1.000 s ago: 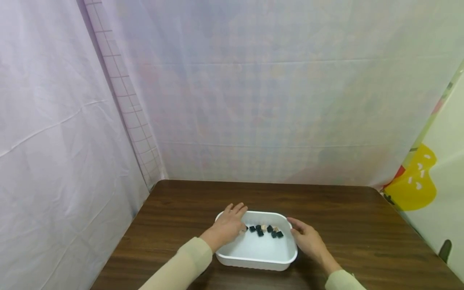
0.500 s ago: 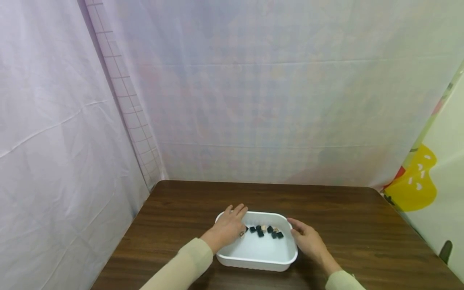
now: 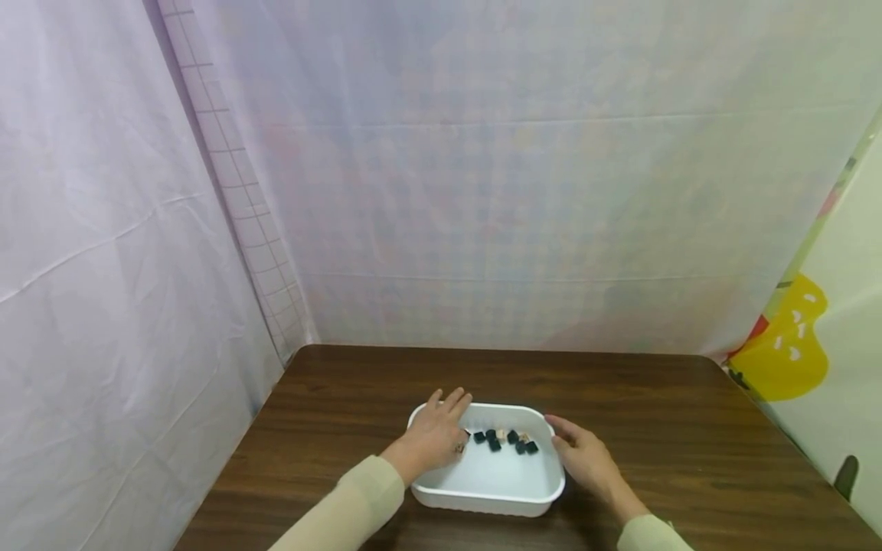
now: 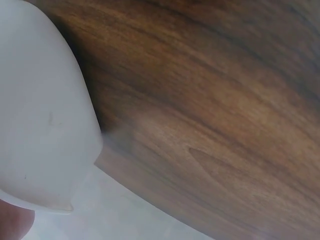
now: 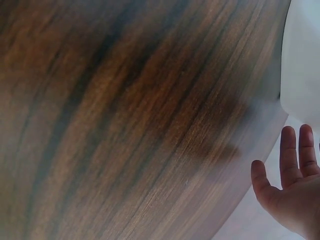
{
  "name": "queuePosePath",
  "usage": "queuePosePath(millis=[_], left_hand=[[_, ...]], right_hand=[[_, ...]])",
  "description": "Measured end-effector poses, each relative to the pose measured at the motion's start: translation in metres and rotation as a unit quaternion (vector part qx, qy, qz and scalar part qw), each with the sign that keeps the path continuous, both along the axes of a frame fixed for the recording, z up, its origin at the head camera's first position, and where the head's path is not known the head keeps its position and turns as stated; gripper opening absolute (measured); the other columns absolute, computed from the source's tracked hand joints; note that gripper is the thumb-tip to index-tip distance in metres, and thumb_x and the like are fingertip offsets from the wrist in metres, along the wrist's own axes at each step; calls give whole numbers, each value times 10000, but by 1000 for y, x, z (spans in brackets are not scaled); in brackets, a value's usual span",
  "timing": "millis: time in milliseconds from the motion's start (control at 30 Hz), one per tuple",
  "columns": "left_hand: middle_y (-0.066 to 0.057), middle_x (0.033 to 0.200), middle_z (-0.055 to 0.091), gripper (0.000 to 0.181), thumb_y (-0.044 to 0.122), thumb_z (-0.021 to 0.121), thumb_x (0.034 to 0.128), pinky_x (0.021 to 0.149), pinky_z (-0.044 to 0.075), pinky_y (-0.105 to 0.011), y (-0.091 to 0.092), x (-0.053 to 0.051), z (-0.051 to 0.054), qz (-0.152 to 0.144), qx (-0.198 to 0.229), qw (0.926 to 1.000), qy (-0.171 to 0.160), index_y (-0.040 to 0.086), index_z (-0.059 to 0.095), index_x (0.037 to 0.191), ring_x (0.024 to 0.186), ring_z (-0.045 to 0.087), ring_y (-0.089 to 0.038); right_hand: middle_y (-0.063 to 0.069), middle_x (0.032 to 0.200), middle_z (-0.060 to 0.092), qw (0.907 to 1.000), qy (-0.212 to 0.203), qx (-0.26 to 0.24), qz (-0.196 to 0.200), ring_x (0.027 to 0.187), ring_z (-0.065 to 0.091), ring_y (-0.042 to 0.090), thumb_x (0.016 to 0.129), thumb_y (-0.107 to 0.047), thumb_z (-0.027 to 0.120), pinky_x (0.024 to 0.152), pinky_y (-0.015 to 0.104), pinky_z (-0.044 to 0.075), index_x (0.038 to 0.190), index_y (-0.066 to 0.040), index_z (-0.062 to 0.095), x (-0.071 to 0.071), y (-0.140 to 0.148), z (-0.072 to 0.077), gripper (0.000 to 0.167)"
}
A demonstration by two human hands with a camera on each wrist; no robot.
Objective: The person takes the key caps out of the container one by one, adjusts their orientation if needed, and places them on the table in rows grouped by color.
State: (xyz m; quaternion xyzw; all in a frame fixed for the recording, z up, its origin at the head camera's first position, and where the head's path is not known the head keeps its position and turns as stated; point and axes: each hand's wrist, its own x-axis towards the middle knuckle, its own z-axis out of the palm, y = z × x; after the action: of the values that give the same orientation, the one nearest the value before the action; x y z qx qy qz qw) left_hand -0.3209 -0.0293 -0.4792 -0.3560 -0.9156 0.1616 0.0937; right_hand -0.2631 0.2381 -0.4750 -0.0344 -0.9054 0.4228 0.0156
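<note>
Tabletop — left hand over tray, right hand touching.

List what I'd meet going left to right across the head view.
Left-side white cloth, left hand, cluster of small dark and pale pieces, right hand, yellow patch, dark rounded shape.

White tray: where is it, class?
Low in the head view, the white tray sits on the brown table, the left hand over its left side, the right hand at its right.
</note>
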Motion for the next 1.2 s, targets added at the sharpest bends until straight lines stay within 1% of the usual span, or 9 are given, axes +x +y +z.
queuePosePath(millis=[233,433,500,600,733,900,967,1033,1200], left_hand=[[-70,1576,339,207,496,677,888,1151,237,-501,1,1,-2,8,-45,10000,36,395,753,1052,1475,221,-280],[-71,1531,399,159,393,694,908,1129,293,-463,-1,2,1,-30,509,9987,-49,334,771,1034,1438,292,-278],[-56,1457,475,124,330,704,907,1068,368,-409,-2,2,3,-168,811,9966,15,288,779,997,1365,387,-251],[7,1215,608,81,243,741,875,889,446,-293,-4,1,8,-425,1261,9911,-42,228,780,944,1110,528,-165],[72,887,627,71,177,782,821,714,430,-225,-6,0,13,-609,1657,9837,-333,182,759,887,813,518,-99],[44,905,619,204,177,707,905,708,444,-212,-10,-3,18,-355,2072,9752,-685,138,750,1100,789,505,-90],[32,930,616,247,189,684,932,713,460,-217,-14,-5,22,-140,2408,9664,-893,112,731,1162,802,517,-91],[25,925,624,239,189,691,930,723,479,-232,-20,-8,26,109,2885,9511,-1102,91,732,1144,811,543,-95],[-50,961,678,235,114,712,884,751,527,-294,-42,-18,29,603,4211,8941,-1398,18,721,1099,854,622,-156]], right_hand=[[229,1184,644,9999,108,7,21,1087,602,389,984,-120,526,925,584,446,1377,-44,570,1,0,-1,403],[229,1184,644,10000,92,-23,19,1092,600,389,984,-116,524,930,586,444,1379,-41,568,0,-1,-1,404],[234,1188,641,9999,98,-14,19,1096,597,395,985,-115,523,931,590,442,1379,-40,567,0,-1,-2,404],[234,1186,642,9999,124,6,6,1093,598,394,982,-114,525,930,589,442,1377,-39,569,0,-1,-2,404],[230,1183,642,9999,119,42,-13,1090,598,391,983,-119,527,929,592,440,1379,-45,570,0,-1,-2,405],[239,1209,630,10000,13,60,-40,1108,589,399,991,-128,520,934,600,434,1390,-53,560,0,-1,-2,409],[248,1224,621,10000,-31,72,-48,1118,582,409,994,-132,518,938,610,428,1394,-56,557,0,-1,-1,410],[254,1235,614,9999,-63,62,-52,1128,574,417,997,-136,516,944,618,421,1398,-57,553,0,-2,-1,410],[266,1250,603,10000,-58,47,-51,1143,565,430,997,-133,515,955,628,411,1400,-55,550,0,-2,1,412]])
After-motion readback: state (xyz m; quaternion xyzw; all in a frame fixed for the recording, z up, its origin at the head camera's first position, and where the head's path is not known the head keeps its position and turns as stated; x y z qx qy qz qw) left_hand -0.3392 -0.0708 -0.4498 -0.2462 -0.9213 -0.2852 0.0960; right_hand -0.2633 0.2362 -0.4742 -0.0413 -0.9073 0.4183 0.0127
